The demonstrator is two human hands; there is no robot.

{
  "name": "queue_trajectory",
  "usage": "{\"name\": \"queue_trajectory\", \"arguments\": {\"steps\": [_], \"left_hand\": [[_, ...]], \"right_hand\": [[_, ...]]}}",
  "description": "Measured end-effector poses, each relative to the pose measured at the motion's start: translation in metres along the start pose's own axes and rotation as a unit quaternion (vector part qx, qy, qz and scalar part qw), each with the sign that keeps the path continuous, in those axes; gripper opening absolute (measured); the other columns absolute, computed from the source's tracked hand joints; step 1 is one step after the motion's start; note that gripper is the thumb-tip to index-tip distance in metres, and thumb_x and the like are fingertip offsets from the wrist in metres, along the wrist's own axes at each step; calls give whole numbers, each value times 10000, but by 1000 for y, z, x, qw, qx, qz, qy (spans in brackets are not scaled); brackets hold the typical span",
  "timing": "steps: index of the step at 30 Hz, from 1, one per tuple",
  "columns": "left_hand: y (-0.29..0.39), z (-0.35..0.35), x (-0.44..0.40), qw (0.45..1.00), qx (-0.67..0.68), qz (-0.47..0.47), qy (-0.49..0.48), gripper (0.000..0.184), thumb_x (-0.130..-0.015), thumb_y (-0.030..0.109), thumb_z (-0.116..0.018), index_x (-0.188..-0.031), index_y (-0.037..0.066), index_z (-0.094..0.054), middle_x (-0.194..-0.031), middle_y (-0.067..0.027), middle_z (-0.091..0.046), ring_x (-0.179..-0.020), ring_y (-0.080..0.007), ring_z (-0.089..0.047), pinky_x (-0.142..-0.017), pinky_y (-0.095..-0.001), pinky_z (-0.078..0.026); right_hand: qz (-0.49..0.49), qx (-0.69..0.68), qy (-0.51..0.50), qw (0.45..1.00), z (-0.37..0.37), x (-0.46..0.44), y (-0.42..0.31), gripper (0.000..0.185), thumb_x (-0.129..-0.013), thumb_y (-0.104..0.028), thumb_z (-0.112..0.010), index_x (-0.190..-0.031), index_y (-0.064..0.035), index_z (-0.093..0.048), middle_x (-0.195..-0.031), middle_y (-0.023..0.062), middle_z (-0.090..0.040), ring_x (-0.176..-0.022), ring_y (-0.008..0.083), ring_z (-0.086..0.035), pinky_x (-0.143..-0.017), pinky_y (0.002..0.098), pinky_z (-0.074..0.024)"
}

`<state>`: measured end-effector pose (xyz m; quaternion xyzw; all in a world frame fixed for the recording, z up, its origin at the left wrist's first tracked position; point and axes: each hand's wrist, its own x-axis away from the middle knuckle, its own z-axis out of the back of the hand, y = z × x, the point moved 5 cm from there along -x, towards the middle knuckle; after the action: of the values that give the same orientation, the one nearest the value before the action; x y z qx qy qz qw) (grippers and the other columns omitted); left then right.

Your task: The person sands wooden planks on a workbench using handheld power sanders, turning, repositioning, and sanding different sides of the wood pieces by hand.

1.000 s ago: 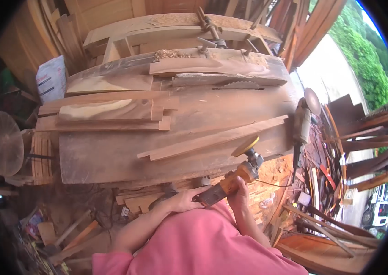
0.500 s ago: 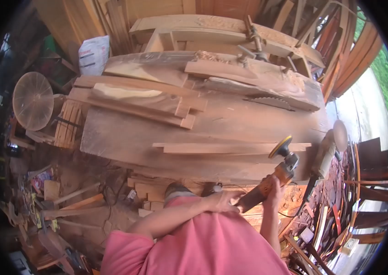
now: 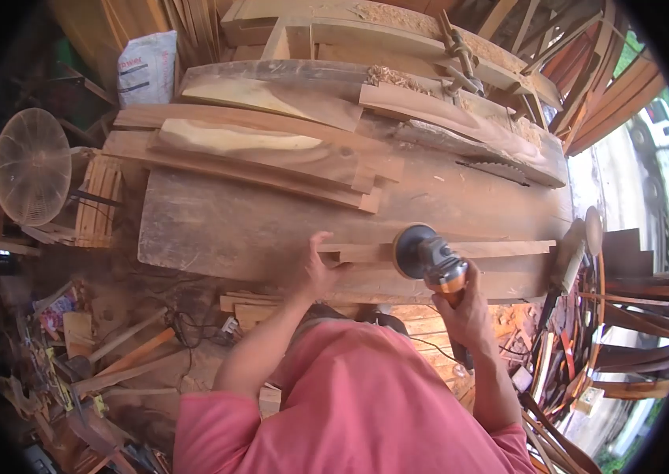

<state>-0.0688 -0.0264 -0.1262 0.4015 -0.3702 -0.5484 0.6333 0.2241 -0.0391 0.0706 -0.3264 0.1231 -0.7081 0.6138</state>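
My right hand (image 3: 469, 312) is closed around the body of an angle grinder (image 3: 446, 278). Its round sanding pad (image 3: 415, 251) is over a long narrow wood strip (image 3: 492, 250) near the front edge of the workbench; whether the pad touches the wood is unclear. At the strip's left end is my left hand (image 3: 320, 272), fingers apart with one pointing up. I cannot tell whether this hand touches the wood. A second power tool (image 3: 574, 261) with a round disc lies at the bench's right end.
Several planks (image 3: 247, 158) lie stacked on the workbench (image 3: 192, 229), behind a saw blade (image 3: 496, 170) and thick board (image 3: 461, 130). A fan (image 3: 32, 167) stands left, near a white sack (image 3: 147, 69). Scrap wood (image 3: 137, 355) and cords clutter the floor.
My left hand has left the grinder's rear end and moved left to the strip's end. My right hand has turned the grinder, bringing its pad left and over the strip.
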Motion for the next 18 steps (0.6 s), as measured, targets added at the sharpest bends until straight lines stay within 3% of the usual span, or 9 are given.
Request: {"name": "queue_trajectory", "arguments": {"steps": [3, 6, 9, 12, 14, 18], "left_hand": [[-20, -8, 0, 994, 30, -96, 40, 751, -695, 256, -954, -1257, 64, -495, -1148, -141, -649, -1128, -333, -639, -982, -435, -513], [-31, -8, 1, 997, 20, -80, 6, 630, -748, 204, -895, -1257, 80, -544, -1137, -146, -624, -1077, -362, -637, -921, -429, -533], [-33, -10, 2, 998, -20, -57, -27, 572, -749, 178, -880, -1216, 78, -564, -1137, -137, -629, -1063, -360, -638, -913, -425, -535], [-47, -18, 1, 994, -69, -83, -29, 564, -748, 173, -875, -1208, 71, -563, -1147, -139, -637, -1079, -357, -640, -921, -428, -532], [-53, -20, 3, 998, -32, -58, -20, 475, -766, 164, -862, -1167, 77, -622, -1155, -118, -636, -1068, -332, -653, -917, -409, -544], [-40, -11, 1, 998, 1, -68, -6, 410, -774, 134, -845, -1136, 77, -662, -1175, -104, -634, -1076, -311, -656, -917, -396, -548]], "right_hand": [[-1, 25, -42, 999, -24, -3, -24, 736, -870, -233, -763, -1436, -54, -328, -1132, 309, -663, -1056, 528, -644, -875, 551, -511], [-2, 24, -51, 998, -42, -5, -44, 727, -870, -229, -762, -1418, -38, -325, -1099, 311, -669, -1036, 528, -647, -871, 554, -507], [2, 39, -64, 997, -61, -4, -60, 713, -871, -224, -759, -1399, -21, -325, -1032, 326, -671, -947, 544, -659, -789, 578, -519], [14, 48, -58, 997, -75, -3, -78, 693, -881, -245, -759, -1385, -26, -338, -992, 331, -674, -901, 547, -666, -747, 585, -532], [29, 56, -54, 997, -81, -1, -84, 674, -890, -266, -758, -1374, -34, -350, -963, 332, -679, -872, 546, -673, -723, 586, -543], [-55, 65, -34, 996, -58, 1, -50, 649, -909, -261, -743, -1368, -54, -334, -927, 320, -686, -841, 534, -681, -689, 581, -536]]}}
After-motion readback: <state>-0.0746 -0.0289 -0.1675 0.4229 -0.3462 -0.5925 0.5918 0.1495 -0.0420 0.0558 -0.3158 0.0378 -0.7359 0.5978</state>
